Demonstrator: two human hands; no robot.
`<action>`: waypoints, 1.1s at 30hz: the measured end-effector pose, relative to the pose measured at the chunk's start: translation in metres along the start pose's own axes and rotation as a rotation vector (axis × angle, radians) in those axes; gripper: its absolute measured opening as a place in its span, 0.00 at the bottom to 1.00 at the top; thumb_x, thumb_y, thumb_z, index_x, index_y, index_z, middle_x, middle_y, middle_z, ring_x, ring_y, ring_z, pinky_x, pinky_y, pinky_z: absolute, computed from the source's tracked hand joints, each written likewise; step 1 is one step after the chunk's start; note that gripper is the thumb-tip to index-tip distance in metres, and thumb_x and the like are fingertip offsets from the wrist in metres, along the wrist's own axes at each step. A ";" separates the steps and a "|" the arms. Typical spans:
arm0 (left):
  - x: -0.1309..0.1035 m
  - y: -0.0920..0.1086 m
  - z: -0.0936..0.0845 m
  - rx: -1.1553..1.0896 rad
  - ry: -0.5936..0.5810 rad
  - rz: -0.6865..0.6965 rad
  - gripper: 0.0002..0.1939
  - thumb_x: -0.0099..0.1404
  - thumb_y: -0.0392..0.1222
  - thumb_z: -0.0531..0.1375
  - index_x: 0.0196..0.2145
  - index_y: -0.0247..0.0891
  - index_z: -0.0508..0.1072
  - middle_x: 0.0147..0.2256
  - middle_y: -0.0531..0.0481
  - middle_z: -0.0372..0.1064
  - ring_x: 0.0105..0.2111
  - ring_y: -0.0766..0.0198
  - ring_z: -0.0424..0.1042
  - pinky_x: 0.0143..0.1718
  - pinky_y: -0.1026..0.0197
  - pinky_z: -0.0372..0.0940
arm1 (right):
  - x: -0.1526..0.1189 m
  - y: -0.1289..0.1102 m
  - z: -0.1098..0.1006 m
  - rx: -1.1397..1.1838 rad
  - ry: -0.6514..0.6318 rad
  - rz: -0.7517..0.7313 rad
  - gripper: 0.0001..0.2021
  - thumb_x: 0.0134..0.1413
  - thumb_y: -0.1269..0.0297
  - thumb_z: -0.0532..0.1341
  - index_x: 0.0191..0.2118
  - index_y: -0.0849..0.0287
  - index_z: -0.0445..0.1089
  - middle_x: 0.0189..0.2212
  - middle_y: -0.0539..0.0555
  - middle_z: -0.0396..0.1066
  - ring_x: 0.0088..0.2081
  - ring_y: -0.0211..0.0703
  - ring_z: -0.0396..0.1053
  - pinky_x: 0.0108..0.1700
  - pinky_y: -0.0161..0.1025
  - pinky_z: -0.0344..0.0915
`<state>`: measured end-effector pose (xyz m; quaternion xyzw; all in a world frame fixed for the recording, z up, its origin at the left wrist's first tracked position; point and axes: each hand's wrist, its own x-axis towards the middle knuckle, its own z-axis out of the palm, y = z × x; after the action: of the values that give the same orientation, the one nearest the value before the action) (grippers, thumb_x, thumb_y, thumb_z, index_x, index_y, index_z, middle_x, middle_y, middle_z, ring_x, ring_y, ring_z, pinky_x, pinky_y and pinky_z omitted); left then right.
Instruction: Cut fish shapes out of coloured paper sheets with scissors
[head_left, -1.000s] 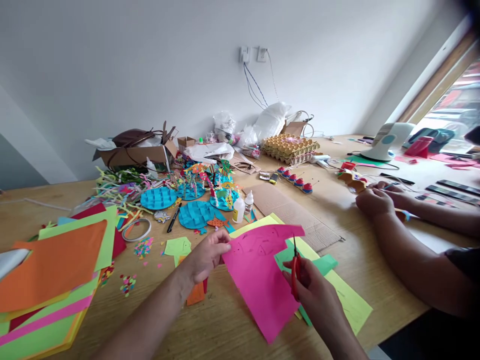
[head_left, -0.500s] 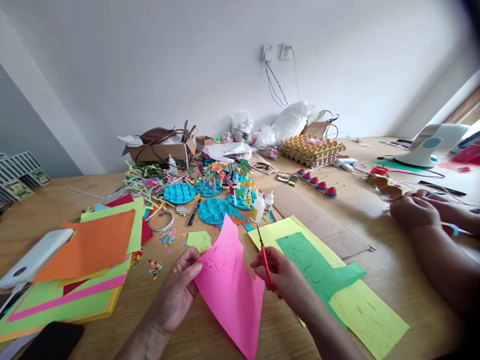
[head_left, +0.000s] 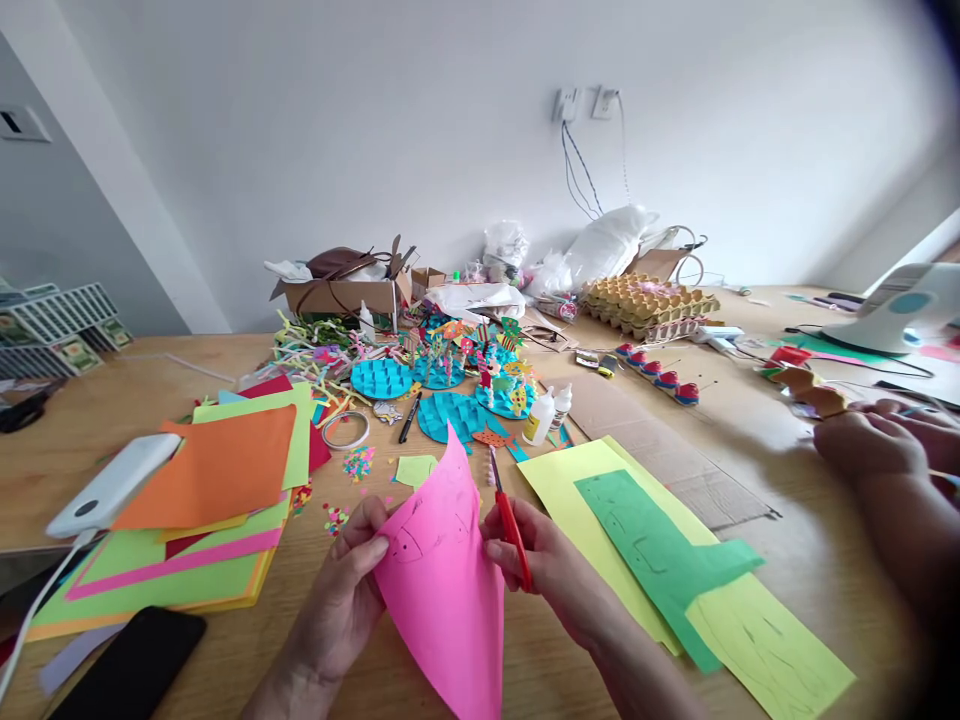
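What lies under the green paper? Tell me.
Yellow paper lies beneath the green paper, showing on both sides of it. The part directly underneath is covered, so any marks there cannot be seen.

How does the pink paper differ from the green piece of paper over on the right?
The pink paper is held up and curves; the green paper lies on yellow paper. The pink paper rises to a pointed tip, while the green paper has a strip jutting out to the right. Both carry dark drawn lines.
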<state>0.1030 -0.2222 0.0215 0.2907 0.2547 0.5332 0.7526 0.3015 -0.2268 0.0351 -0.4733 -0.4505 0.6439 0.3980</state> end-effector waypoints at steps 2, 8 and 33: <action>0.001 -0.001 0.000 -0.005 -0.006 0.006 0.05 0.54 0.36 0.61 0.24 0.39 0.66 0.24 0.54 0.68 0.25 0.68 0.64 0.27 0.68 0.60 | 0.000 -0.001 0.000 0.009 -0.025 -0.003 0.14 0.39 0.61 0.66 0.29 0.60 0.60 0.22 0.44 0.57 0.20 0.29 0.52 0.21 0.29 0.48; 0.001 0.015 -0.005 0.117 -0.024 -0.017 0.04 0.53 0.37 0.62 0.26 0.39 0.69 0.26 0.55 0.68 0.25 0.69 0.64 0.26 0.69 0.59 | 0.007 -0.006 -0.013 -0.094 0.029 -0.076 0.14 0.40 0.62 0.64 0.32 0.59 0.60 0.21 0.43 0.56 0.19 0.30 0.52 0.20 0.30 0.48; 0.004 0.001 0.009 0.346 0.155 -0.070 0.16 0.46 0.39 0.67 0.36 0.38 0.76 0.35 0.45 0.76 0.39 0.52 0.72 0.42 0.53 0.64 | 0.011 -0.054 -0.023 -0.591 0.179 -0.418 0.06 0.50 0.62 0.58 0.31 0.57 0.61 0.23 0.47 0.62 0.22 0.36 0.57 0.24 0.33 0.54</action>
<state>0.1092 -0.2199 0.0283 0.3649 0.4098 0.4758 0.6874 0.3256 -0.1972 0.0812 -0.5201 -0.6673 0.3469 0.4048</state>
